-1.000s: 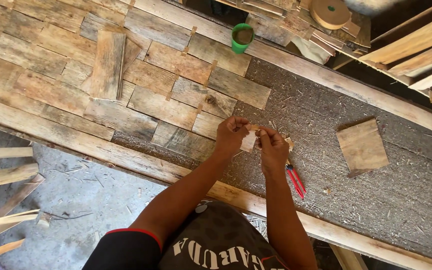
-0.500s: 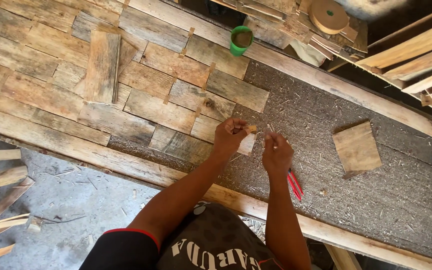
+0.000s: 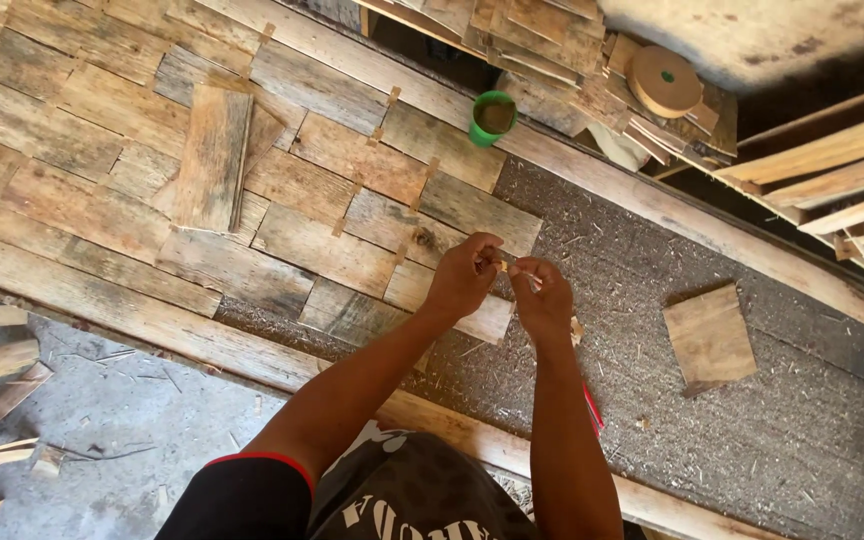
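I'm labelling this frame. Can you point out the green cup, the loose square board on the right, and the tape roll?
Green cup (image 3: 492, 118), head view, on its rim and contents.
Square board (image 3: 709, 337), head view, middle of its top face.
Tape roll (image 3: 663, 80), head view, flat top near its centre hole.

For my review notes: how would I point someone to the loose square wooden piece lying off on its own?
Start at the dark, gritty mat covering the right half of the work surface. To the right of the right hand lies the square wooden piece, alone on the mat. Unlike the fitted wooden tiles on the left, it touches no other tile.
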